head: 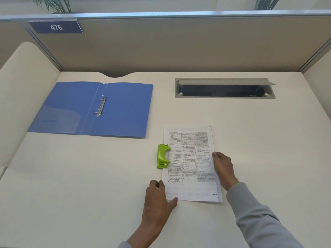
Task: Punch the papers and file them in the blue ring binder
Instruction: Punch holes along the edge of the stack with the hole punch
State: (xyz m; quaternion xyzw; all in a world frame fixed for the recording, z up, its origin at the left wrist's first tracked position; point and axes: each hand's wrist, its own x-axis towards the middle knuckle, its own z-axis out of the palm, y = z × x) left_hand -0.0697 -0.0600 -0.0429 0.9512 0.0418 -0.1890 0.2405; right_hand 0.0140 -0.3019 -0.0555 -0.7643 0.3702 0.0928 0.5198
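Where hands flank: papers [191, 163] between left hand [157, 196], right hand [223, 169].

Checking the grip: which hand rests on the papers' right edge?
The right hand, midway along that edge; the left hand is at the papers' bottom-left corner.

Glossy green plastic punch [163, 156], printed papers [191, 163]

Office cubicle: cream desk [89, 176] walled by beige partition panels [179, 45], number plate "476" [55, 27] upper left, cable hatch [224, 88] upper right, plants [53, 4] beyond.
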